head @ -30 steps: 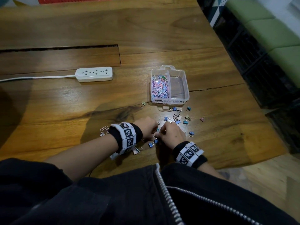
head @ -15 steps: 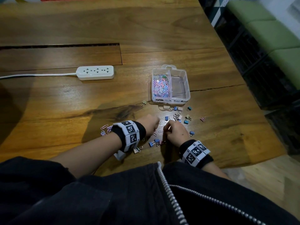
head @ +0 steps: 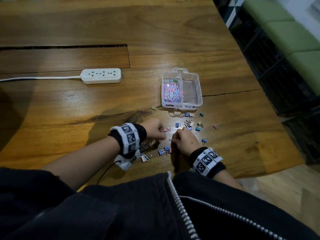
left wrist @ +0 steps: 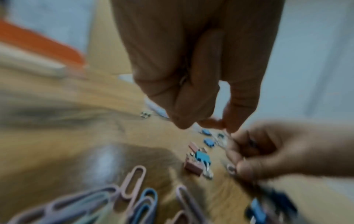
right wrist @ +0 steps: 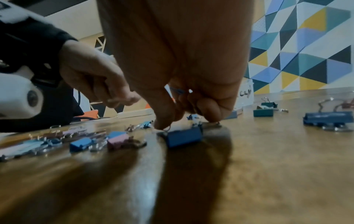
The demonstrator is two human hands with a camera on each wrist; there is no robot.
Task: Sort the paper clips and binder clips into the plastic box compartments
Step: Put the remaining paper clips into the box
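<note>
The clear plastic box [head: 199, 87] holds coloured paper clips [head: 171, 91] in its left compartment; its right compartment looks bare. Binder clips [head: 187, 115] lie scattered in front of it. My left hand [head: 155, 130] hovers low, fingers curled with thumb and fingertip [left wrist: 233, 121] together, and a wire glint shows in the palm. My right hand [head: 183, 141] is curled round a blue paper clip [right wrist: 178, 91], and its fingertip [right wrist: 162, 122] presses a paper clip on the table beside a blue binder clip [right wrist: 184, 136]. More paper clips [left wrist: 132, 183] lie under my left wrist.
A white power strip [head: 101, 75] with its cable lies at the left on the wooden table [head: 69, 110]. The table's right edge drops to the floor near green benches [head: 294, 32]. A blue and pink binder clip pair [head: 164, 150] lies between my wrists.
Both hands stay over the loose clips, only their fingers working. The left hand has shifted slightly away from me, and a pink binder clip now shows between the hands.
</note>
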